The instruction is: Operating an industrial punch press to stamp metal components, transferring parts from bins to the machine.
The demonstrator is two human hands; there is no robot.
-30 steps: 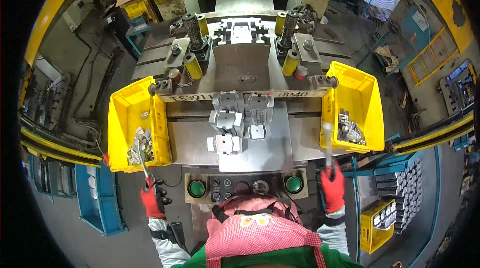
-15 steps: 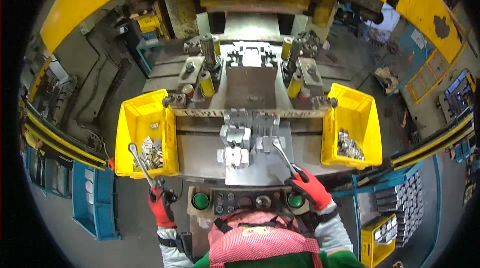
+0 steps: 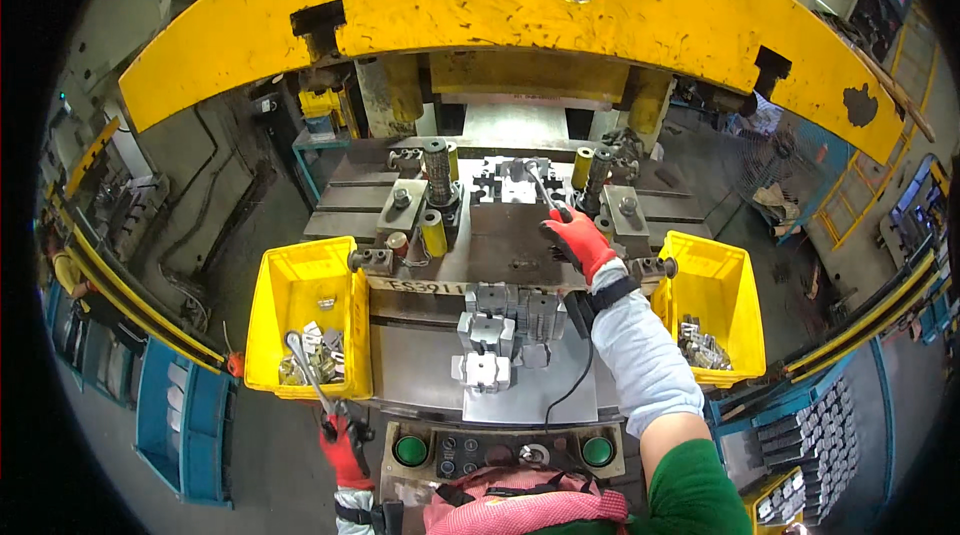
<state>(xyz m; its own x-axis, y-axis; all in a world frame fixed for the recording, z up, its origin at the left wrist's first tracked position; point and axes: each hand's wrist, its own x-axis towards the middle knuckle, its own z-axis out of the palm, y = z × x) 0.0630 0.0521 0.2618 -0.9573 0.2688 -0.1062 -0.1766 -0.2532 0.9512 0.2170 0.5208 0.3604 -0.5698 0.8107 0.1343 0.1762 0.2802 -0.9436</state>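
Observation:
My right hand (image 3: 580,243), in a red and black glove, is closed around a long metal tool with a round head (image 3: 543,185). It reaches far forward, and the tool's head lies over the bright metal die (image 3: 500,180) inside the press; whether it touches cannot be told. My left hand (image 3: 346,447), gloved alike, grips a second round-headed metal tool (image 3: 308,368). That tool's head is over the left yellow bin (image 3: 262,335), above small metal parts (image 3: 325,350). Stacked metal parts (image 3: 487,333) stand on the bench plate (image 3: 560,395) between the bins.
The yellow press beam (image 3: 450,10) arches overhead. Guide posts (image 3: 437,173) and yellow cylinders (image 3: 433,233) flank the die. Another yellow bin (image 3: 735,305) with metal parts stands right. A control panel with green buttons (image 3: 597,451) is in front of me. Blue racks (image 3: 160,425) stand on both sides.
My right hand has gone from the stacked parts on the bench forward to the die, taking its tool along. My left hand stays by the left bin. The view has tilted upward.

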